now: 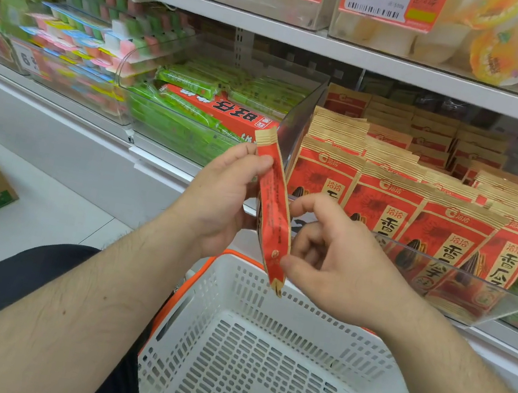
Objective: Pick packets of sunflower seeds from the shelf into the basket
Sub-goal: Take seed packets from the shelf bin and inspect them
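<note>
**Both hands hold one seed packet over the basket**

I see my left hand (223, 197) and right hand (329, 259) sharing one red packet (273, 212), held edge-on and nearly upright above the far rim of the white basket (256, 367). The left fingers curl round its upper part, thumb near the top. The right thumb and forefinger pinch its lower edge; the other right fingers are loosely bent. The basket's orange-trimmed rim sits below both wrists. Behind the hands, more packets (420, 206) stand in rows in a clear bin at the shelf (343, 52) front edge. Green snacks (198, 100) fill the bin to its left.
</note>
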A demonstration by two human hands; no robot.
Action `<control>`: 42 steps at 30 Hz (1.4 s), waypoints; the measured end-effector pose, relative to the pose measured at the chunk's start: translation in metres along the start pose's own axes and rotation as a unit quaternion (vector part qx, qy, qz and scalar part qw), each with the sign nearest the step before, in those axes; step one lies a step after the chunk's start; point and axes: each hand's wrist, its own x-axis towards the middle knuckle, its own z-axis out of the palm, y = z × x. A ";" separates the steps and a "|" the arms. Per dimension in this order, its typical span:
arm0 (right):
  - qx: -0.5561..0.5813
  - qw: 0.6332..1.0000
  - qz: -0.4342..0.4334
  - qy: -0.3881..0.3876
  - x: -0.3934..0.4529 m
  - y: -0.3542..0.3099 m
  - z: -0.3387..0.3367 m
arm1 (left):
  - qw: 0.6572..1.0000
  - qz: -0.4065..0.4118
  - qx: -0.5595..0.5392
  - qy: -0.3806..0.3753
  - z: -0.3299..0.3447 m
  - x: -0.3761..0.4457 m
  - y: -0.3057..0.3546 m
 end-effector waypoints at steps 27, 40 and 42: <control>0.227 0.973 -0.026 -0.018 0.005 0.017 -0.003 | 0.978 0.060 0.037 -0.198 -0.009 -0.004 -0.017; 0.401 0.915 0.046 0.014 0.004 0.004 -0.012 | 0.953 0.107 0.150 -0.242 -0.006 -0.010 -0.017; 0.397 0.916 0.058 0.033 0.005 0.005 -0.010 | 0.946 0.121 0.181 -0.240 -0.005 -0.010 -0.018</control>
